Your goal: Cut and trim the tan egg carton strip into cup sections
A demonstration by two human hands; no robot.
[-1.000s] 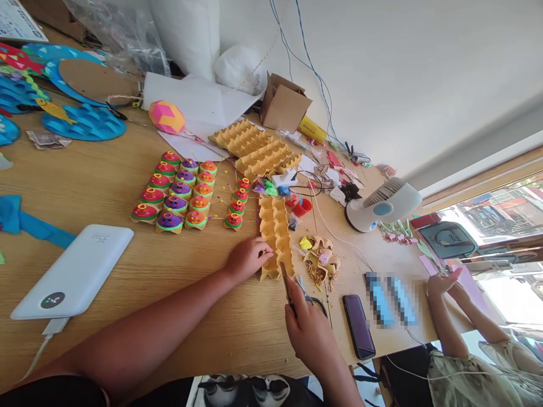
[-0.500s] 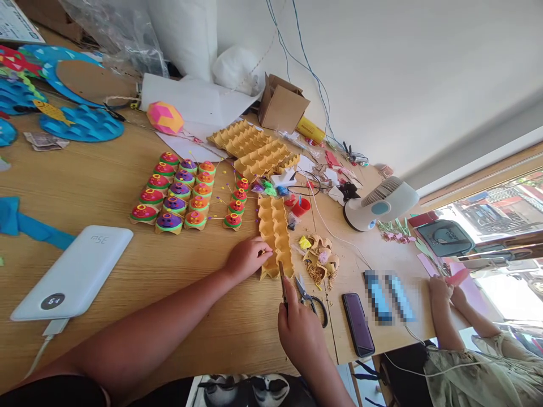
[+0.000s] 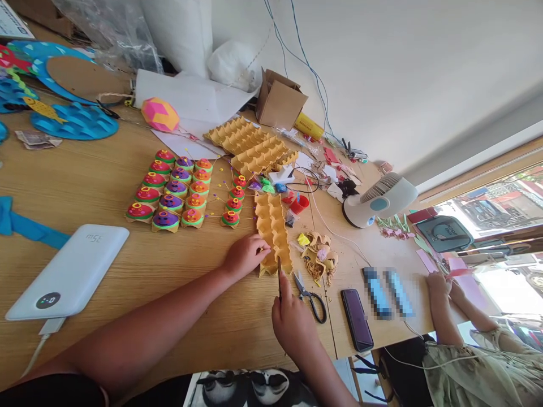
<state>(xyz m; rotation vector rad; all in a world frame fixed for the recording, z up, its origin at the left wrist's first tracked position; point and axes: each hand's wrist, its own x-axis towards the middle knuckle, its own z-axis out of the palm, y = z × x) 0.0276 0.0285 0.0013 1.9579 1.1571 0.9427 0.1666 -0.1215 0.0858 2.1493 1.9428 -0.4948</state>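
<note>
A yellow egg-carton strip (image 3: 278, 226), two cups wide, lies lengthwise in front of me. My left hand (image 3: 245, 257) pinches its left edge near the close end, thumb against fingertips. Gripped in my right hand (image 3: 294, 322) is a knife (image 3: 279, 270), forefinger stretched along its back, its tip in the groove between the strip's two rows. Most of the handle is hidden by my fingers. Black-handled scissors (image 3: 311, 298) lie open just right of that hand. Cut carton cups (image 3: 320, 254) with brown crumbs sit beside the strip.
Rows of painted carton caterpillars (image 3: 172, 195) stand on the left, and larger egg trays (image 3: 250, 144) lie behind. A white power bank (image 3: 70, 271) is near my left arm. On the right are a phone (image 3: 357, 320), a fan (image 3: 379, 198) and another person's hands (image 3: 443, 285).
The knife and my right hand have shifted slightly left and away from me along the strip. My left hand keeps its hold. The whole view has shifted a little.
</note>
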